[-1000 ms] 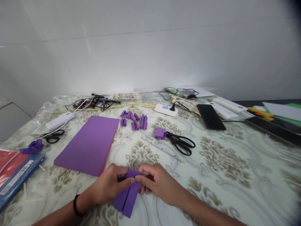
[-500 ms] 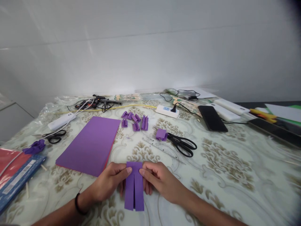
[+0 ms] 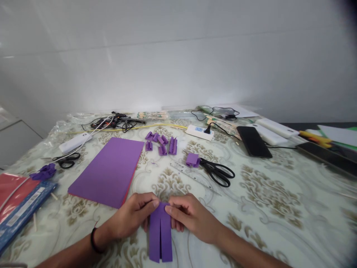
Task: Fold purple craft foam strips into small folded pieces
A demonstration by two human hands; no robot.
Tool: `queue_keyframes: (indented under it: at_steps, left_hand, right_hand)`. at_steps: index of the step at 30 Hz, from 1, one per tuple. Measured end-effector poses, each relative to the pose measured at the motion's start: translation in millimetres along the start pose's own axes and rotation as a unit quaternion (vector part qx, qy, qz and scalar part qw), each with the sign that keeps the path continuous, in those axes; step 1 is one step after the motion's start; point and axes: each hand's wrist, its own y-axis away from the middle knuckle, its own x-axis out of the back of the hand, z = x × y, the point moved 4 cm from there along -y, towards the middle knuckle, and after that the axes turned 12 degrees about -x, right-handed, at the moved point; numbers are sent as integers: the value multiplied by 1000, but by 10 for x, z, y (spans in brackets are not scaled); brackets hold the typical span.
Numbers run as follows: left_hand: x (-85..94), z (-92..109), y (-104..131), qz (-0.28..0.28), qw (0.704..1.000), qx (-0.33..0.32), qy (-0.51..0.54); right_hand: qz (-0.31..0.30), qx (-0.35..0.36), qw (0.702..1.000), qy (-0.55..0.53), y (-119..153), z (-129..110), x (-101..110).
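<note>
A strip of purple paper, slit up its middle from the near edge, is held between my two hands. My left hand pinches its upper left corner between thumb and fingers. On the upper right, my right hand grips it the same way, thumb on top. The far edge of the strip is partly hidden by my fingers. Beyond the hands lie several folded purple paper pieces. A folded purple square rests over the blades of black-handled scissors, beside a clear ruler.
Purple sheets lie stacked at the left, near smaller scissors, crumpled purple paper and a blue-and-red packet. A power strip, black phone, white power banks and cables line the back.
The strip has shifted slightly toward me, its near end lower in view. My hands have closed in on its far edge, the left hand now covering the upper left corner.
</note>
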Motion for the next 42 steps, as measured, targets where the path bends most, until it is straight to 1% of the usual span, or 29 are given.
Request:
queue_keyframes:
  at_steps: [2,7,10,13,16,19,21,24,28,31,34,37,42]
  left_hand:
    - [1,8,-3,4,1000,-3,-3]
    - [17,20,-1,50,999,-3,8]
    - [13,-8,-3,62,998,-2,17]
    - [3,-38,-13,56,997,-10,44]
    - [-3,-31,-22,33,997,-23,73]
    - [-11,11,-20,-4,997,-30,75]
    - [-9,27,-12,-11,998,-20,66]
    - [11,20,6,12,999,-1,46]
    - [45,-19,18,58,998,-6,31]
    - [60,-79,6,79,993,5,82]
    - [67,-101,-27,83,986,-22,144]
    - [79,-126,-43,97,980,-39,166]
    - [105,-176,-22,134,981,1,141]
  right_hand:
    - [5,2,1000,12,9,-6,-6]
    - [9,7,1000,21,14,-17,-15]
    - [13,6,1000,17,13,-14,-5]
    - [15,6,1000,-7,6,-3,11]
    - [24,-3,998,-56,-18,19,36]
    - [38,-6,995,-95,-49,35,62]
    - [35,-4,993,-115,-66,40,72]
    - [14,-4,988,-151,-79,54,84]
    - [-14,8,981,-193,-85,69,105]
    - [-17,17,976,-215,-95,72,115]
    - [4,26,973,-229,-101,68,133]
    - [23,35,977,-207,-86,54,145]
    - [-2,44,989,-140,-21,1,84]
